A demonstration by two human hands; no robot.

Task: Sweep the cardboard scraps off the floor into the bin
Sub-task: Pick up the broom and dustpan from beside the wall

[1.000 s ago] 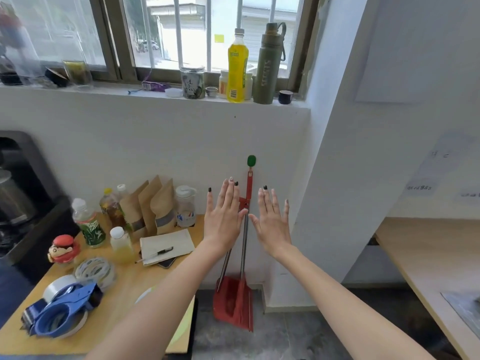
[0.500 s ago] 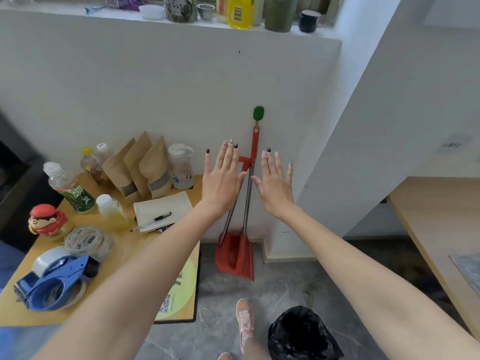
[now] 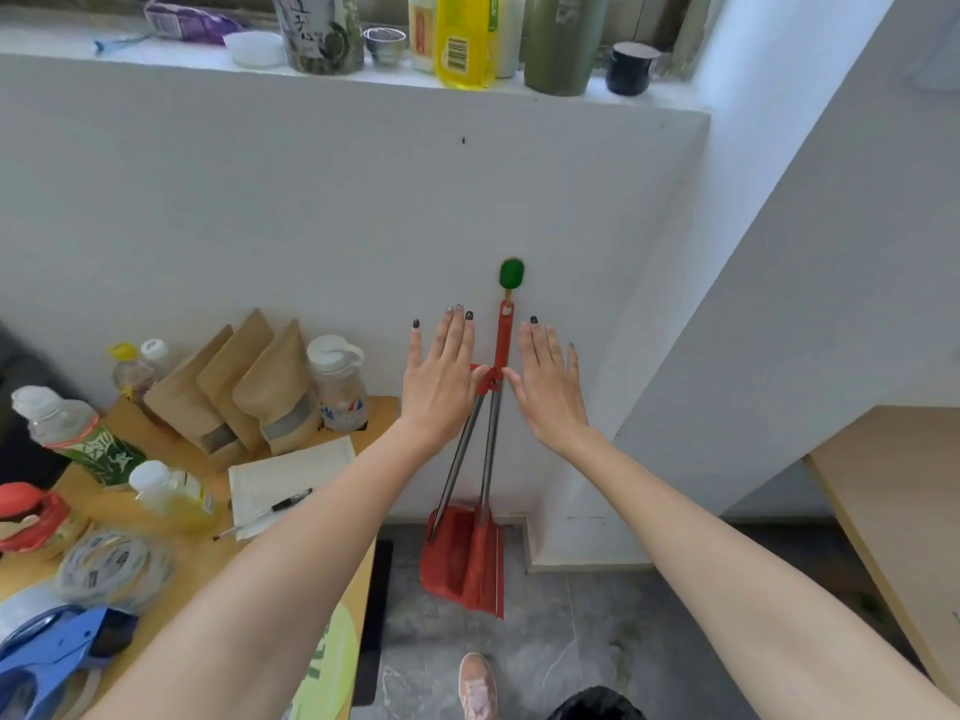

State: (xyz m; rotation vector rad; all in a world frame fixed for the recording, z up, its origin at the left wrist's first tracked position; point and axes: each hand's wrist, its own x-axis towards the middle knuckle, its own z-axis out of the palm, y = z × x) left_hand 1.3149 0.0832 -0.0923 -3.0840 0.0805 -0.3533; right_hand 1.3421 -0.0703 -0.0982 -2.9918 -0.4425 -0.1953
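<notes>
A red dustpan [image 3: 464,561] with a red handle [image 3: 502,343] hangs against the white wall from a green hook [image 3: 511,273]. Two metal rods run from its clip down to the pan. My left hand [image 3: 440,377] is stretched out flat just left of the handle, fingers straight. My right hand [image 3: 550,385] is flat just right of it. Neither hand holds anything. The rim of a black bin [image 3: 597,708] shows at the bottom edge. No cardboard scraps are in view.
A wooden table [image 3: 205,550] on the left carries bottles, brown paper pouches [image 3: 244,389], a notepad with a pen, tape rolls and a blue tape dispenser [image 3: 49,652]. Another wooden tabletop [image 3: 898,491] is at right. Bottles stand on the window sill. My pink shoe [image 3: 477,685] is on the grey floor.
The view has tilted down and moved closer to the wall; the bin and my shoe came into view. My hands have spread apart, so the dustpan handle shows between them.
</notes>
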